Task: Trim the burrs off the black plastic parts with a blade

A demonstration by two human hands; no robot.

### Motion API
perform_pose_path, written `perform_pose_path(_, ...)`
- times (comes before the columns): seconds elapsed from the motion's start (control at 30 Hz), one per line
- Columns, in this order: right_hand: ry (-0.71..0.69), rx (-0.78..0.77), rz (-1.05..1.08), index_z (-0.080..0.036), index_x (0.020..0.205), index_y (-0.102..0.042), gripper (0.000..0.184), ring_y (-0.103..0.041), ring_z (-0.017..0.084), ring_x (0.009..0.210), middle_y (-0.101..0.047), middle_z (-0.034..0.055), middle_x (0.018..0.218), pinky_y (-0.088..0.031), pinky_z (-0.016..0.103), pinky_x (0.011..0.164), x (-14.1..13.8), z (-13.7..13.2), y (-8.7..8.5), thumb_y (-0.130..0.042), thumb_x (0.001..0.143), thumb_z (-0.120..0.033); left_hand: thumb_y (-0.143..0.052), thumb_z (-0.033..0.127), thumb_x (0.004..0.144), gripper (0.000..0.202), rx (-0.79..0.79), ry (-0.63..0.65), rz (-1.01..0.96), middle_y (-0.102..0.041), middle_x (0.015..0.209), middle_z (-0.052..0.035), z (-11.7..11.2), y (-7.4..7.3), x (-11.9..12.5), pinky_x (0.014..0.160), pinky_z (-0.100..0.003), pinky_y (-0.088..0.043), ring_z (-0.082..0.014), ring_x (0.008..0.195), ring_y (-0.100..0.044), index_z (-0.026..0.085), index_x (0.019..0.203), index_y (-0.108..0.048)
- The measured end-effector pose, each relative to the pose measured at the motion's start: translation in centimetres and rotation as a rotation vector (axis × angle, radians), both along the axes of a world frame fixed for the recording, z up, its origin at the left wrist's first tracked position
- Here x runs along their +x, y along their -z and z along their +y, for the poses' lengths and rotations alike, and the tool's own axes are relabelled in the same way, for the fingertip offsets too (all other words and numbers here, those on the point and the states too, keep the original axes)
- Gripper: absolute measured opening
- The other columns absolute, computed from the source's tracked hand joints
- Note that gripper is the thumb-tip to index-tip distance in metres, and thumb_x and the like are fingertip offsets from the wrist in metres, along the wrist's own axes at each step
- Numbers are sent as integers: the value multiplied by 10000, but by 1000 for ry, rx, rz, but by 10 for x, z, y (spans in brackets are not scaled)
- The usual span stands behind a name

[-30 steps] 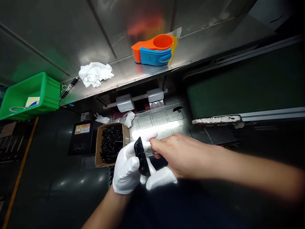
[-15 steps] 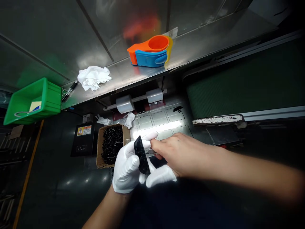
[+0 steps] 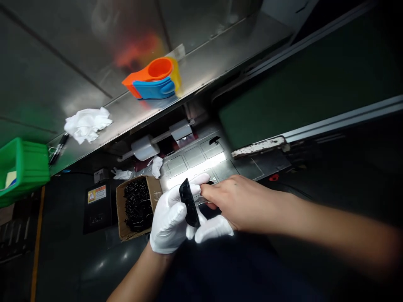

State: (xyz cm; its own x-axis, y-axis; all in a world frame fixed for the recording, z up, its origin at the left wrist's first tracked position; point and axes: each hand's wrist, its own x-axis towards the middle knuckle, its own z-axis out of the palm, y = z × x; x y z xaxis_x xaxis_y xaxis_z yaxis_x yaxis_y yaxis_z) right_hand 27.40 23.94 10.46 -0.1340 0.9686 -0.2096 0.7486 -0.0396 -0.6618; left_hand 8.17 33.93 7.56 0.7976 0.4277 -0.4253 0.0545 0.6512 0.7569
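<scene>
My left hand (image 3: 170,220), in a white glove, is shut on a narrow black plastic part (image 3: 189,204) that stands tilted. My bare right hand (image 3: 242,205) is close beside it, with the fingertips pinching a thin metal piece (image 3: 205,201) against the part. The far side of the black part is hidden by my fingers. Just left of my gloved hand is an open cardboard box (image 3: 121,214) filled with small black parts.
Above stands a stainless shelf (image 3: 201,71) with an orange and blue tape dispenser (image 3: 154,79), a crumpled white cloth (image 3: 87,125) and a green plastic crate (image 3: 22,172). Beyond my hands lie a metal plate with rectangular recesses (image 3: 195,157) and a green conveyor belt (image 3: 299,84).
The whole scene has swung left and tilted in view as my head turned. My hands and the black part have stayed nearly in the same grip.
</scene>
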Motion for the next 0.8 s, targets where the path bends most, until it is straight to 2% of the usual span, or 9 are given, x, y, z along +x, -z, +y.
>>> perform_pose_path(0.07,44,2,11,-197,942,-643,452,-658,232,643,-745,59,784,-268,320,554,15,-18,4,-686,935,-647,-865,536,826,574,42,17,-63,-689,647,-41,-10,1,21,370,-240,-384,-152,435,-574,155,1240,-757)
perform_pose_path(0.13,79,-4,21,-200,941,-642,466,-656,228,646,-747,59,798,-278,322,552,33,-36,7,-681,931,-664,-843,525,857,529,57,40,-100,-663,601,-28,-23,4,42,361,-232,-380,-145,408,-556,146,1217,-763)
perform_pose_path(0.2,99,-19,32,-203,934,-641,491,-650,223,641,-746,56,802,-285,321,547,51,-52,9,-665,927,-693,-837,536,861,532,59,55,-105,-667,606,-30,-38,5,62,357,-228,-379,-143,410,-559,146,1215,-765)
perform_pose_path(0.37,95,1,52,-201,937,-656,440,-673,233,680,-758,59,822,-301,318,571,97,-84,13,-682,931,-640,-840,538,859,623,77,52,-83,-685,626,-39,-68,2,108,371,-241,-402,-146,414,-561,134,1322,-736)
perform_pose_path(0.5,66,15,96,-197,917,-672,508,-670,235,677,-756,65,805,-300,314,578,126,-100,18,-642,937,-704,-823,500,887,505,17,37,-122,-674,639,-31,-88,4,137,423,-217,-444,-133,452,-585,124,1219,-757)
perform_pose_path(0.63,39,32,194,-199,916,-653,527,-652,217,665,-744,51,809,-331,304,588,153,-110,22,-674,903,-726,-791,454,915,454,-28,1,-182,-704,710,-50,-102,10,159,430,-205,-458,-134,463,-608,140,1238,-738)
perform_pose_path(0.7,30,86,289,-195,960,-657,475,-669,213,714,-752,57,872,-391,309,612,169,-114,22,-641,957,-670,-770,470,926,468,-22,-13,-197,-709,723,-59,-106,11,166,415,-190,-433,-119,448,-588,146,1262,-736)
perform_pose_path(0.8,61,255,378,-189,1152,-683,296,-715,211,941,-763,77,1093,-512,320,797,196,-119,17,-494,1089,-408,-767,472,929,478,11,-65,-160,-735,750,-82,-110,7,172,422,-154,-414,-87,449,-563,143,1274,-738)
